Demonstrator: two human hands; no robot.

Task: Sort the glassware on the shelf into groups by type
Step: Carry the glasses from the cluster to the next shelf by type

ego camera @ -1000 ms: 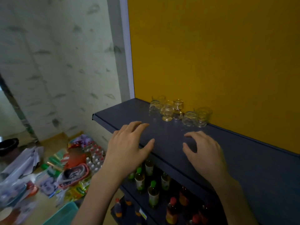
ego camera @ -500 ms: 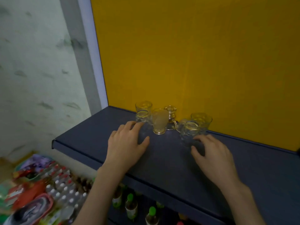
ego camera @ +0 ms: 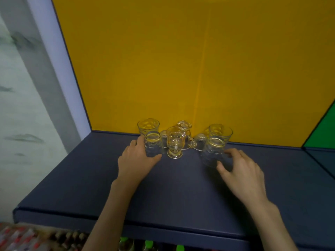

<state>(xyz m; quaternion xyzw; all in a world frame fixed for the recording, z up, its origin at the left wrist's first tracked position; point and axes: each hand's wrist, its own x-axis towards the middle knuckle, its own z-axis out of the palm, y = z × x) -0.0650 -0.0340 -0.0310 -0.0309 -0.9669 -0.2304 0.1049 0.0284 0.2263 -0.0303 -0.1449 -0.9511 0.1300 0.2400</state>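
Observation:
A cluster of clear glassware stands at the back of the dark blue shelf (ego camera: 90,178), against the yellow panel. My left hand (ego camera: 137,160) wraps the front left tumbler (ego camera: 153,145), thumb in front and fingers on its left side. Behind it stands a second tumbler (ego camera: 148,126). A footed glass mug with a handle (ego camera: 175,144) is in the middle, with another footed glass (ego camera: 184,127) behind it. My right hand (ego camera: 239,171) cups the front right tumbler (ego camera: 214,151), thumb at its base. A further tumbler (ego camera: 220,132) stands behind that one.
The yellow back panel (ego camera: 181,69) rises right behind the glasses, and a green panel (ego camera: 324,131) begins at the far right. A white post (ego camera: 59,69) borders the shelf on the left. Bottles with green caps (ego camera: 148,244) stand on the shelf below.
My view has swung right and closer to the shelf. Both hands moved forward from the bare shelf surface to the glasses, and each has closed around a front tumbler.

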